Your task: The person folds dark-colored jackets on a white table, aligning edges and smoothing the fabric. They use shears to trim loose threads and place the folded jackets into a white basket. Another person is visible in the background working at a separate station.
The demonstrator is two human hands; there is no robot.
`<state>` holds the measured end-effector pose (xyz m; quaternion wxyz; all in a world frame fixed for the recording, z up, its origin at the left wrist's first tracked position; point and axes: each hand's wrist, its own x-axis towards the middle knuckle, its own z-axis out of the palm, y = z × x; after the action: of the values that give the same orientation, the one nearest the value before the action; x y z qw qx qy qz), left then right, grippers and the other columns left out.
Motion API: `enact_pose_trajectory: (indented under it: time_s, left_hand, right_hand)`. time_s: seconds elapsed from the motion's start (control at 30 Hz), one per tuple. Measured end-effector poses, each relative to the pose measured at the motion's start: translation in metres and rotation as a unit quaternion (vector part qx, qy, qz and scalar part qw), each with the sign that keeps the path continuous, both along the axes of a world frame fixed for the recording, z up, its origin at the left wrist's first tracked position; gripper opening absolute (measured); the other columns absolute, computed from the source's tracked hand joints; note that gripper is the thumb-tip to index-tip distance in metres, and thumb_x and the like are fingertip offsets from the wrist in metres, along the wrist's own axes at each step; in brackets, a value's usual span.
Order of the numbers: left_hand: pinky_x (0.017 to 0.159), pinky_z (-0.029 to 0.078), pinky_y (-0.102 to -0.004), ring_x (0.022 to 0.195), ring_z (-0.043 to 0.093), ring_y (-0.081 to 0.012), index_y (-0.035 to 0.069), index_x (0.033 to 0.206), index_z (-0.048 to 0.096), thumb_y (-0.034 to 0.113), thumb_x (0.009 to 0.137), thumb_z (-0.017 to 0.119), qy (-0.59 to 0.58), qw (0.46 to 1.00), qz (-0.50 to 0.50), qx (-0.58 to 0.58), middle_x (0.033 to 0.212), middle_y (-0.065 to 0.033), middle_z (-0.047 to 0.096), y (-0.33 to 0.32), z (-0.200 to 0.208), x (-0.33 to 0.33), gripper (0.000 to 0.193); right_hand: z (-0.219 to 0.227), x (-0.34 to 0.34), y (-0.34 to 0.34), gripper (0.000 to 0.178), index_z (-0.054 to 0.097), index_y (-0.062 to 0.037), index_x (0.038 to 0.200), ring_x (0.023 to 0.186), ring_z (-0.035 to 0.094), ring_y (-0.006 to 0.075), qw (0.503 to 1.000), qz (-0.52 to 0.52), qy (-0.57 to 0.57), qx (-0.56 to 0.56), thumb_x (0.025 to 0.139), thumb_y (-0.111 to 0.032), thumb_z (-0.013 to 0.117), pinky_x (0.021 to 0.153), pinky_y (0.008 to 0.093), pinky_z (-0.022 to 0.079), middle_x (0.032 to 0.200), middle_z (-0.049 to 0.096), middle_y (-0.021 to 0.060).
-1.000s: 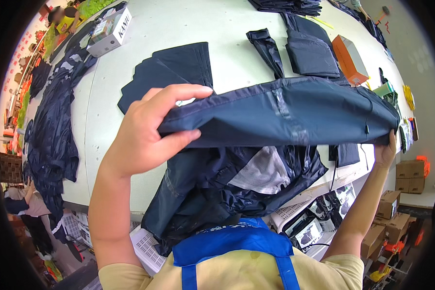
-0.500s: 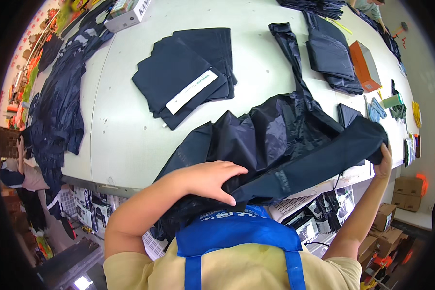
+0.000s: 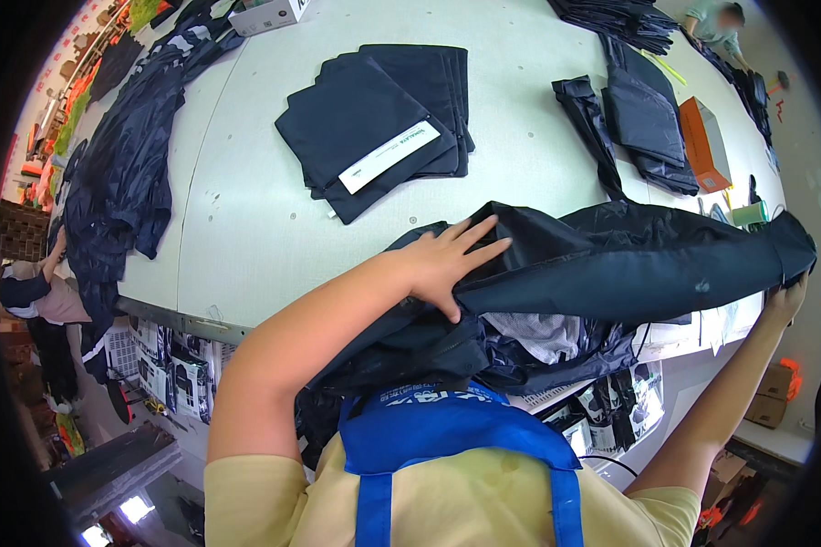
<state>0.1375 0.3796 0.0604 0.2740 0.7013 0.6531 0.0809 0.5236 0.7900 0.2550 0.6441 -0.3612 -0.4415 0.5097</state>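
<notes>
A black, slightly shiny garment [image 3: 629, 273] lies along the near edge of the table, one long tube of it, a sleeve or a leg, stretched out to the right. My left hand [image 3: 442, 260] rests on it near the middle, fingers spread over the cloth. At the far right end of the tube, my right hand [image 3: 787, 299] grips the hem; part of its fingers is hidden by the fabric. A grey piece of cloth [image 3: 538, 334] shows beneath the tube, and a thin strip of the garment trails away from me.
Beyond my left hand sits a fanned stack of folded black pieces [image 3: 374, 118] with a white label strip [image 3: 389, 157]. Folded dark garments [image 3: 648, 118] and an orange box [image 3: 705, 146] stand at the right. Dark clothes [image 3: 123, 173] hang over the left edge. Another person [image 3: 721, 27] is at the far right.
My right hand has drawn the tube's end farther right, pulling it straighter. My left hand has moved forward and spread flat on the cloth. Grey cloth has come into sight below.
</notes>
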Motion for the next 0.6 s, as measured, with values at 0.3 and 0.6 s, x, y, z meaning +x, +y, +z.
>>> enact_pose_trajectory:
  time_s: [0.3,0.6]
  left_hand:
    - [0.076,0.050,-0.0312,0.083,0.065,-0.0201,0.006,0.101,0.067,0.014,0.087,0.059,-0.336,0.901,0.273,0.023,0.091,-0.0074,0.069,-0.018,0.015,-0.063,0.018]
    - [0.077,0.049,-0.0219,0.085,0.059,-0.0069,0.005,0.114,0.053,0.006,0.091,0.053,-0.577,0.747,0.331,-0.005,0.095,0.0002,0.060,-0.055,0.099,-0.110,0.023]
  right_hand:
    - [0.018,0.025,0.046,0.039,0.048,0.0042,0.128,0.122,0.049,0.0340,1.000,-0.004,-0.008,0.024,0.101,-0.022,0.037,0.106,0.0499,0.038,0.132,0.051,0.0187]
    - [0.014,0.060,0.103,0.042,0.049,0.0052,0.126,0.120,0.049,0.0353,0.998,-0.039,0.044,0.007,0.102,-0.026,0.035,0.105,0.0516,0.038,0.130,0.052,0.0201]
